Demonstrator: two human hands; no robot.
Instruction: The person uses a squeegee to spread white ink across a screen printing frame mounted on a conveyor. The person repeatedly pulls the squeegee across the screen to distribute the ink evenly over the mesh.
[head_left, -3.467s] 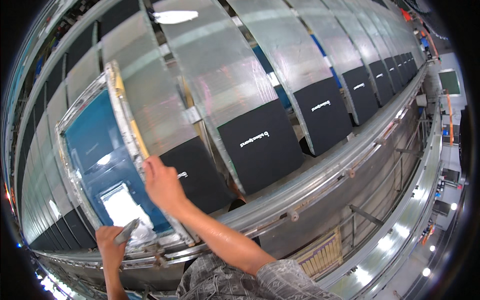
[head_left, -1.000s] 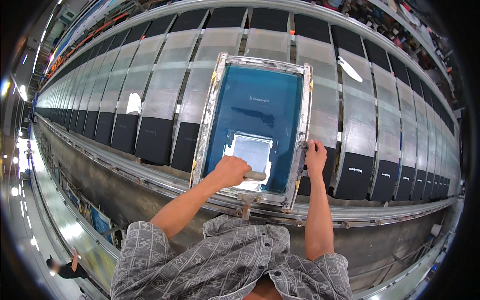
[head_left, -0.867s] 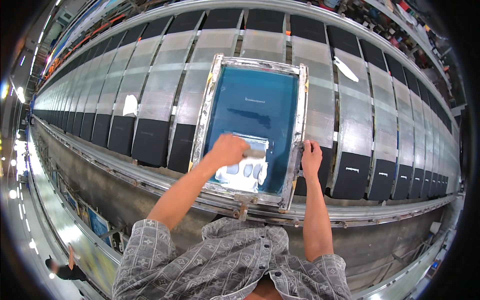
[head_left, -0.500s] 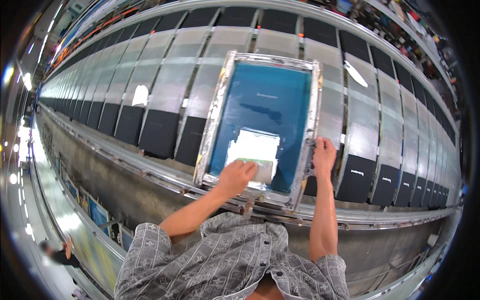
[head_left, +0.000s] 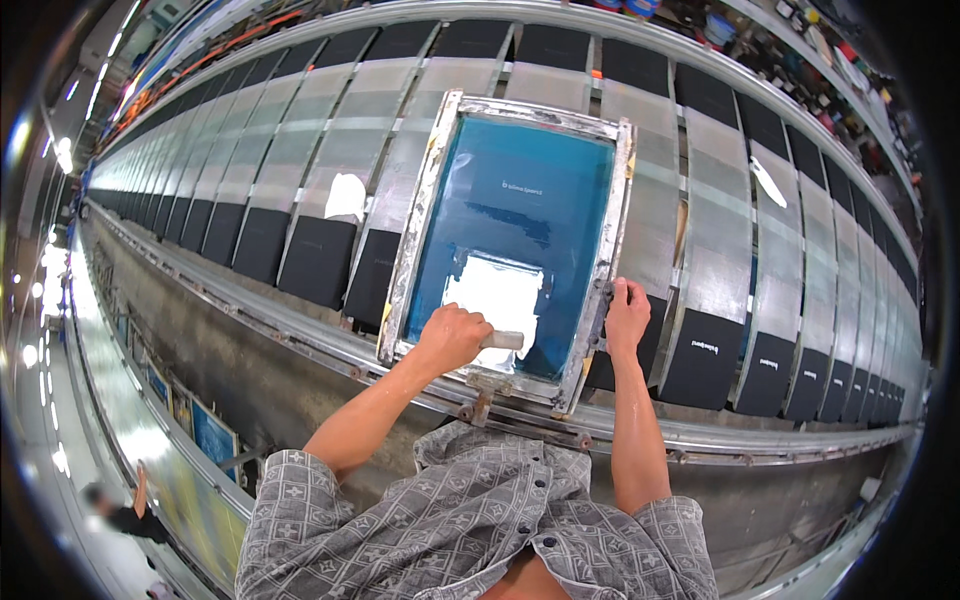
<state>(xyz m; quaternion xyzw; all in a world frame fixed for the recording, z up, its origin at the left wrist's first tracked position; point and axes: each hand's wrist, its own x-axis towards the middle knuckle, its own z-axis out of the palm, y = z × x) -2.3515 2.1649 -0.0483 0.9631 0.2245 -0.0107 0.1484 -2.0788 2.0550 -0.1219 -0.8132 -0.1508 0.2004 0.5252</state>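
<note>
A silk-screen frame (head_left: 418, 240) with worn pale edges lies across the row of boards in front of me. Its blue mesh (head_left: 560, 205) carries a small pale printed mark, and a bright white patch of ink (head_left: 485, 285) spreads over the near part. My left hand (head_left: 452, 334) is closed round one end of a squeegee (head_left: 508, 341), which rests at the near side of the white patch. My right hand (head_left: 627, 318) pinches the frame's right side rail, near a dark fitting.
Long grey boards with black fabric pieces (head_left: 703, 350) at their ends run left and right, several with pale prints. White pieces lie on a left board (head_left: 345, 197) and a right one (head_left: 769, 182). A metal rail (head_left: 690, 440) passes before me. Another person (head_left: 138, 518) stands far lower left.
The squeegee has turned in my left hand and now shows a narrower face. My left hand has shifted slightly left and up. My right hand stays at the frame's side.
</note>
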